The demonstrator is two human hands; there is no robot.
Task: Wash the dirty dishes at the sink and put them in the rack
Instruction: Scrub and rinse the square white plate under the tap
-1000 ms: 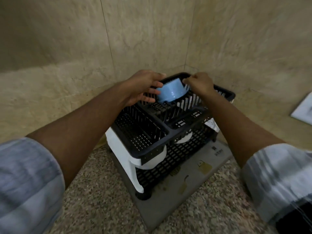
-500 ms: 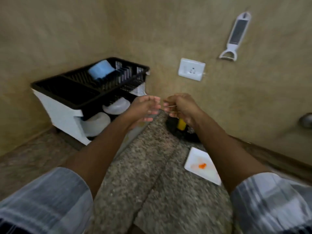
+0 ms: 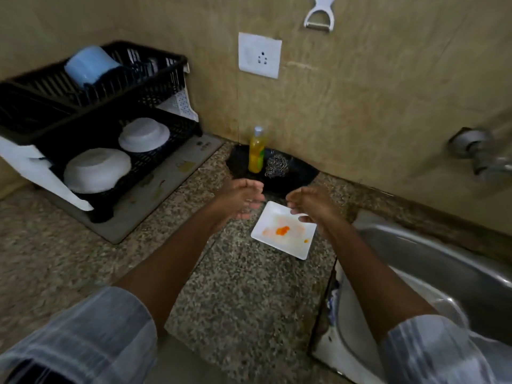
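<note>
A white square plate point(image 3: 282, 231) smeared with orange sauce lies on the granite counter beside the steel sink point(image 3: 432, 275). My left hand point(image 3: 239, 199) hovers just left of the plate's far corner, fingers apart and empty. My right hand point(image 3: 311, 206) hangs over the plate's far right edge, fingers loosely curled, holding nothing. The black two-tier rack point(image 3: 155, 87) stands at the left. A light blue cup point(image 3: 90, 65) sits upside down on its top tier. Two white bowls point(image 3: 97, 170) point(image 3: 144, 134) lie upturned on the lower tier.
A black dish point(image 3: 299, 173) against the wall holds a yellow soap bottle point(image 3: 257, 153) and a steel scrubber point(image 3: 277, 166). A tap point(image 3: 482, 156) sticks out of the wall at right. A socket point(image 3: 260, 55) and a white peeler point(image 3: 318, 15) hang on the wall. A grey mat point(image 3: 155, 200) lies under the rack.
Both hands let go of the blue cup in the rack's top tier and swung right to above the dirty plate. The view turned right from the rack towards the sink.
</note>
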